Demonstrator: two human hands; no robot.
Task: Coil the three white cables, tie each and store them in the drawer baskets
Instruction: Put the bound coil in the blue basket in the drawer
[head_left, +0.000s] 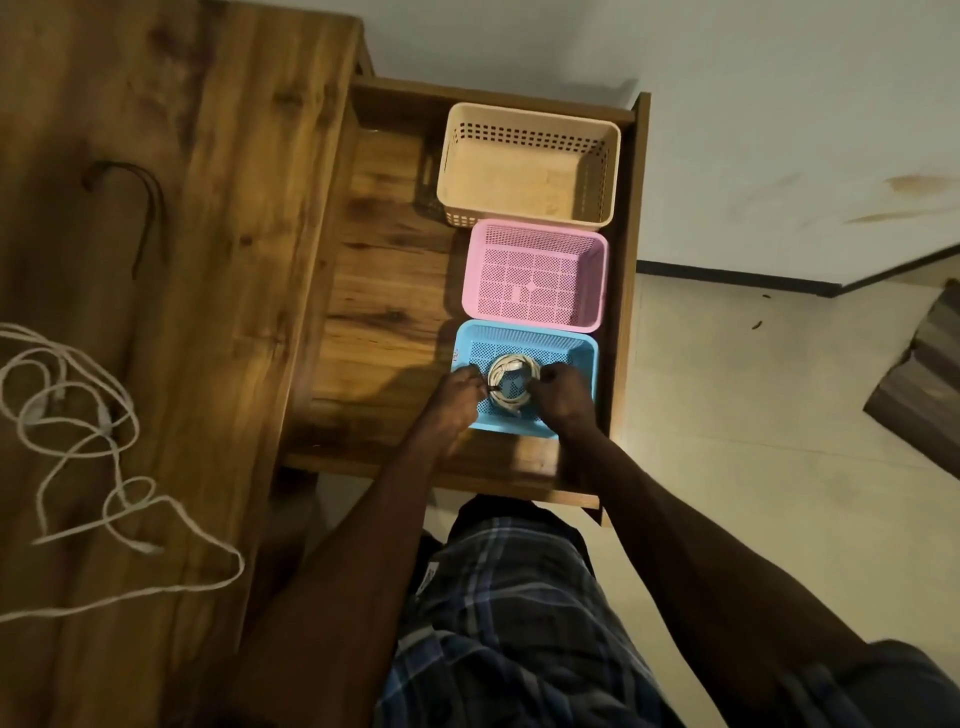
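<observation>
A coiled white cable lies in the blue basket, the nearest of three baskets in the open drawer. My left hand pinches the coil's left side and my right hand pinches its right side. Beyond the blue basket sit a pink basket and a beige basket; I see nothing in either. Loose white cables sprawl uncoiled over the wooden tabletop at the left.
A dark tie or cord lies on the tabletop further back. The drawer's left half is bare wood. A pale floor and a dark object are to the right. My checked shorts fill the bottom.
</observation>
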